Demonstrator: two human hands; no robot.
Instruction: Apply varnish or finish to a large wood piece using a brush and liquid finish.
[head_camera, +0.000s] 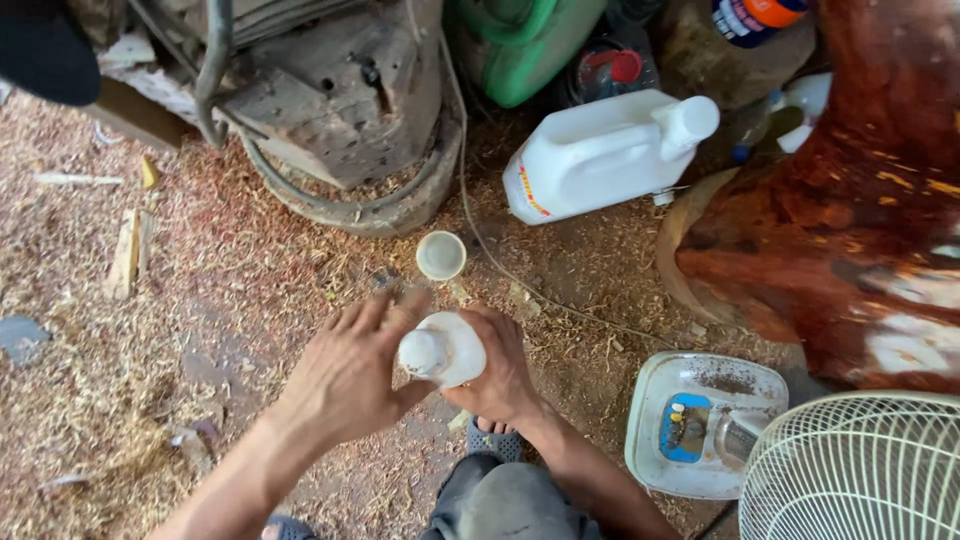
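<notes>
A small white bottle (452, 344) with a white cap (423, 352) stands low over the sawdust floor in the head view. My right hand (500, 368) wraps around the bottle's body from the right. My left hand (350, 375) lies against the cap side, thumb under the cap and fingers spread above it. A small white cup (441, 255) sits open on the ground just beyond the bottle.
A white jug (600, 152) lies on its side at the back. A green container (520, 45), a worn machine (340, 90) with a hose, a red-brown wood piece (850, 220), a white fan (860, 470) and its base (700, 420) ring the spot.
</notes>
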